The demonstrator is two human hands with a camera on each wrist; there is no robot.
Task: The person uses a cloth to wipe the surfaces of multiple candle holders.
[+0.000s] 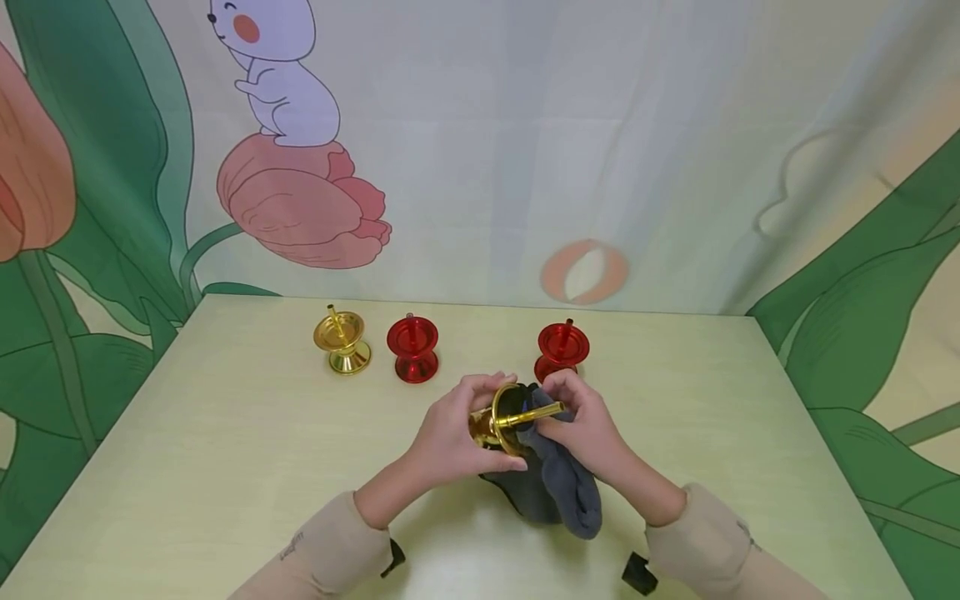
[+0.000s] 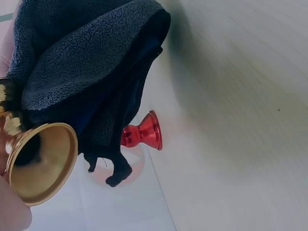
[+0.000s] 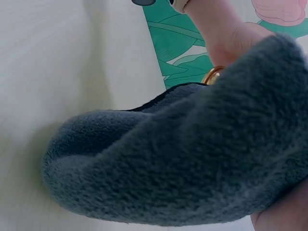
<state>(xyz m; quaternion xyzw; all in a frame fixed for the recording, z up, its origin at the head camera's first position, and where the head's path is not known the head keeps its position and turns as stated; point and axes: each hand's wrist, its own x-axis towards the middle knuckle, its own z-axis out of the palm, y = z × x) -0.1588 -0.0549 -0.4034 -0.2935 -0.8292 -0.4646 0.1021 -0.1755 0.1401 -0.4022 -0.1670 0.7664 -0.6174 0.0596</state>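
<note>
Over the middle of the table, my left hand (image 1: 450,433) grips a gold candle holder (image 1: 483,429) by its body. It lies tilted on its side, its dish and thin centre tube facing right. My right hand (image 1: 590,423) pinches a dark grey plush cloth (image 1: 558,487) against the dish, close to the tube. Loose folds of the cloth hang below the hands. In the left wrist view the round foot of the gold candle holder (image 2: 48,163) shows beside the cloth (image 2: 82,62). The cloth (image 3: 192,154) hides most of the right fingers in the right wrist view.
Along the back of the table (image 1: 262,433) stand a gold candle holder (image 1: 348,346), a red candle holder (image 1: 414,350) and another red candle holder (image 1: 561,350) just behind my right hand. A printed curtain (image 1: 465,167) hangs behind the table's far edge.
</note>
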